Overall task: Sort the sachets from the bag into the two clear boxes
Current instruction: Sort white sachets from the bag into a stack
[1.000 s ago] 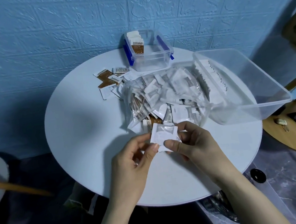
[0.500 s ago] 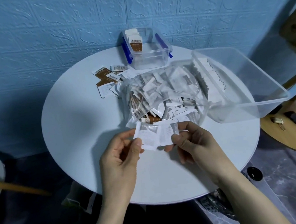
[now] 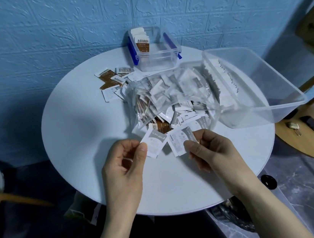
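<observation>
left hand (image 3: 123, 163) pinches 1 white sachet (image 3: 154, 143), right hand (image 3: 210, 149) pinches another sachet (image 3: 181, 140), both just in front of the open bag (image 3: 171, 101) on the table (image 3: 86, 132).

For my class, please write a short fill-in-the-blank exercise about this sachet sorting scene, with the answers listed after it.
1. Each hand, left hand and right hand, pinches one white ____.
2. The small box at the back of the table has ____ clips on its sides.
3. The clear bag of sachets lies between the hands and the ____ box.
4. The big box stands at the table's ____ edge.

Missing words: sachet; blue; small; right
</observation>
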A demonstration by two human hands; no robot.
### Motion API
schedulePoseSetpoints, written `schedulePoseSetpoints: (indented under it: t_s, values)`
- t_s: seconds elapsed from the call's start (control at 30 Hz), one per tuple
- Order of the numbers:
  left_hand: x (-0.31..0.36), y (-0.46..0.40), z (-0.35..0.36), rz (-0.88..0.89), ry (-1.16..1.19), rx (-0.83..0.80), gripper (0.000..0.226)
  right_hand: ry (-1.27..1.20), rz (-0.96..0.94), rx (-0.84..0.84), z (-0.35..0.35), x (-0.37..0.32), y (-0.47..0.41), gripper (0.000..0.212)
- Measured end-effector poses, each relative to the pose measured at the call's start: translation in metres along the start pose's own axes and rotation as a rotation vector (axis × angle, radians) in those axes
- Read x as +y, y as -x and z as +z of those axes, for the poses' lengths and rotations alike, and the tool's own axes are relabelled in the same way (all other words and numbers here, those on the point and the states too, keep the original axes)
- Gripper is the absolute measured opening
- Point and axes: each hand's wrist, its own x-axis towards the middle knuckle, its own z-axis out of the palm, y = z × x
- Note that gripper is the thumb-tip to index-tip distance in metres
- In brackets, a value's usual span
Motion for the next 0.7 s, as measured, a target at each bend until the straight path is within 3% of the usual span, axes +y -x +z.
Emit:
schedulePoseSetpoints:
  t_s: [0.2,0.4,0.7]
  values:
    - [0.008,0.002,0.005,-0.009,0.034,0.036,0.007,-0.043,0.010,0.013,-0.003,0.000,0.002,0.006]
    - [0.010,0.002,0.007,-0.027,0.047,-0.071,0.001,-0.086,0.032,-0.073,0.004,-0.003,0.007,0.010]
    - [0.009,0.005,0.004,-0.062,0.117,-0.293,0.027,0.034,-0.031,-0.074,0.018,0.000,0.011,0.016]
